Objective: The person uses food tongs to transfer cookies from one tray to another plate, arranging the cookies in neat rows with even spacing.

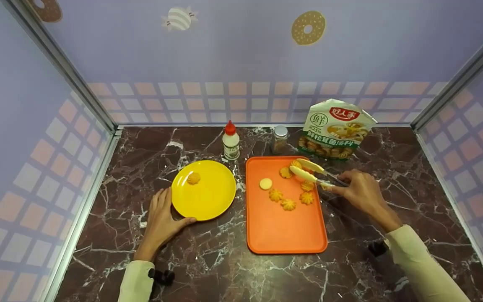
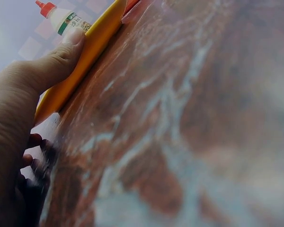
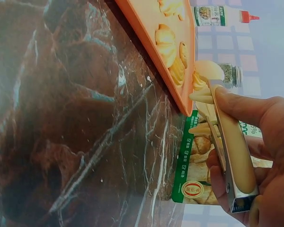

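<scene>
the tongs (image 1: pixel 303 173) with pale yellow tips are in your right hand (image 1: pixel 363 191), whose fingers and thumb are gripping around the handle, and the two tips stand apart above the far right part of the orange tray (image 1: pixel 285 230). i cannot tell if they touch any biscuit there. under and near the tips lie several golden, flower-shaped biscuits (image 1: pixel 288 204), in a loose curve on the tray, and a pale round piece (image 1: pixel 266 183) is at the left of them. to the left of the tray, on the yellow plate (image 1: pixel 208 199), one more biscuit (image 1: pixel 193 178) lies near the far left rim. your left hand (image 1: pixel 159 220) touches this plate, with the fingers extended along the left side and the thumb on the near rim. behind the plate and tray stands a white bottle (image 1: pixel 231 146) with red nozzle cap and green label, its writing too small for reading surely; next is a glass jar (image 1: pixel 279 140) with silver lid. behind the tray's right corner stands the pouch (image 1: pixel 333 130), where you can read 好人家 in white on red, 鲜 in a circle, and 鲜松茸菌汤料 across the green part. all is on a dark, white-veined marble table (image 1: pixel 208 264).
</scene>
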`<state>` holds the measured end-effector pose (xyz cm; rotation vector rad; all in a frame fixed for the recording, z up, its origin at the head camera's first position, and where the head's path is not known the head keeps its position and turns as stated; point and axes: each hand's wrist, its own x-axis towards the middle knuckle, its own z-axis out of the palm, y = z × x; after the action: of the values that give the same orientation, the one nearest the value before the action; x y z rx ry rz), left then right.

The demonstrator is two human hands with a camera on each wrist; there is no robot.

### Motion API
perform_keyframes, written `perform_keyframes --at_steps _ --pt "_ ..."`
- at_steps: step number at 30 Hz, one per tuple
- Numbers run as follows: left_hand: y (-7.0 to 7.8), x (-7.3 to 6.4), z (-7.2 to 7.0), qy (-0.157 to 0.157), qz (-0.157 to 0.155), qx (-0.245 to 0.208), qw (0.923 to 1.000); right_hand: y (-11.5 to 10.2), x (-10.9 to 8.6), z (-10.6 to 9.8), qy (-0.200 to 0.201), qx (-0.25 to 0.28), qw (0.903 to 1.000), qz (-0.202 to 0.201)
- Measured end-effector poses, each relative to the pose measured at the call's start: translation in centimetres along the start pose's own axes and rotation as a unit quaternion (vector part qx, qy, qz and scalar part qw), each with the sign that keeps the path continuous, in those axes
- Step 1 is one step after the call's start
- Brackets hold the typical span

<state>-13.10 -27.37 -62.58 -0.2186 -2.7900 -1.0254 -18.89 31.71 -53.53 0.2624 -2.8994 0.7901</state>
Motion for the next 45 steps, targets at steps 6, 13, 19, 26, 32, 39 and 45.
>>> perform_keyframes --at_steps 6,13,19,26,32,39,45 --pt "-0.1 -0.1 0.0 -0.003 -0.006 -0.001 1.0 -0.4 -0.3 0.4 -0.002 0.006 0.9999 -0.008" --pt "-0.1 -0.2 0.0 -0.002 -0.009 -0.001 1.0 -0.8 -0.5 1.3 0.006 0.004 0.9995 -0.029" --pt "-0.1 -0.2 0.0 -0.006 -0.012 0.0 0.9999 -1.5 -0.6 1.9 0.017 0.0 0.9988 -0.046" --pt "-0.1 -0.2 -0.1 -0.005 -0.01 0.002 0.9999 -2.1 -0.5 2.2 0.019 -0.003 0.9983 -0.054" --pt "-0.1 -0.2 -0.1 -0.007 -0.007 0.008 0.9999 -2.4 -0.3 2.3 0.023 -0.005 0.9971 -0.073" --pt "-0.1 0.0 0.0 -0.002 -0.001 0.009 1.0 -2.8 -0.1 2.3 0.021 -0.005 0.997 -0.074" --pt "0.0 0.1 0.1 0.0 0.001 0.01 0.9999 -3.3 0.2 2.2 0.016 -0.005 0.9969 -0.077"
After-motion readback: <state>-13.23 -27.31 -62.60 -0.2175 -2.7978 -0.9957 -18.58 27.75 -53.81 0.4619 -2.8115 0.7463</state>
